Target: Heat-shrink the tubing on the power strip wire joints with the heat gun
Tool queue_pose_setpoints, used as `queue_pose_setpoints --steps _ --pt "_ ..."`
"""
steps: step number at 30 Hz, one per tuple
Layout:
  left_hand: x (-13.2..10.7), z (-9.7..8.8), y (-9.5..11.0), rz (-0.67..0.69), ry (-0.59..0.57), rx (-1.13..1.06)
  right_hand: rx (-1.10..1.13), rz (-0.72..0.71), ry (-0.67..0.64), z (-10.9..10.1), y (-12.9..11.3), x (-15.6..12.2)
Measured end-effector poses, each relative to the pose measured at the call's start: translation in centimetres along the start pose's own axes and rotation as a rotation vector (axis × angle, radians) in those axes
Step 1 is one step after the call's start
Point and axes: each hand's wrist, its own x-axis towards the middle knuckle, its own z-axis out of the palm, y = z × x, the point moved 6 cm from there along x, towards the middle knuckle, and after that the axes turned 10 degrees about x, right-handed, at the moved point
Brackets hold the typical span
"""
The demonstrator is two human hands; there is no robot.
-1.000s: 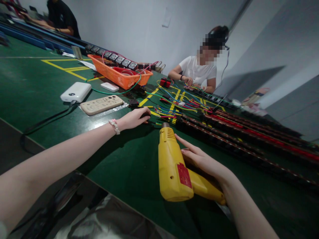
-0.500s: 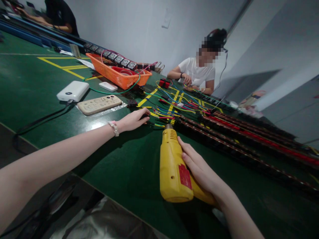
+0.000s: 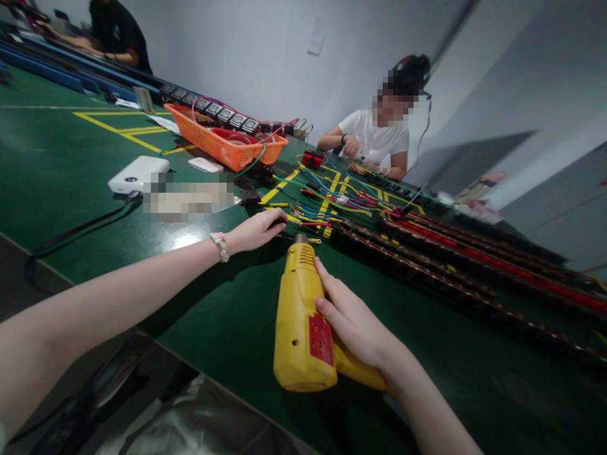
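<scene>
A yellow heat gun (image 3: 303,341) is held in my right hand (image 3: 353,319), whose fingers wrap around its side and handle. Its nozzle points away from me, over a green-and-yellow wire with a ring terminal (image 3: 315,241). That wire runs toward my left hand (image 3: 260,229), whose fingers are curled closed around it; the grip itself is partly hidden. Just beyond the nozzle lies a bundle of coloured wires (image 3: 310,216), leading into long dark strips with copper-coloured rows (image 3: 408,256).
An orange basket (image 3: 227,151) stands behind my left hand, near a white power bank (image 3: 140,175) with a black cable and a blurred flat item (image 3: 190,199). A co-worker in white (image 3: 374,136) handles wires across the green table. Another person (image 3: 118,38) works at far left.
My right hand has moved the heat gun left, bringing its nozzle closer to my left hand. The ring terminal now shows to the right of the nozzle. My left hand stays nearly in place.
</scene>
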Motion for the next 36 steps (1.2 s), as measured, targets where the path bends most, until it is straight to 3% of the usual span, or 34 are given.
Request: queue_pose_setpoints --steps 4,11,20,28,36 --pt "0.0 0.0 0.0 0.001 0.001 0.003 0.042 -0.009 -0.012 0.1 -0.4 0.2" --pt "-0.1 -0.1 -0.1 0.007 -0.02 0.007 0.097 0.124 -0.088 0.2 0.3 0.5" --pt "-0.2 -0.4 -0.2 -0.002 -0.056 -0.004 0.134 0.134 -0.104 -0.6 1.2 0.3" --pt "-0.3 -0.4 -0.1 -0.013 -0.06 -0.003 0.166 0.217 -0.043 -2.8 3.7 -0.6" --pt "-0.1 -0.2 0.2 0.016 -0.036 0.028 0.094 0.228 0.023 -2.7 3.5 -0.9"
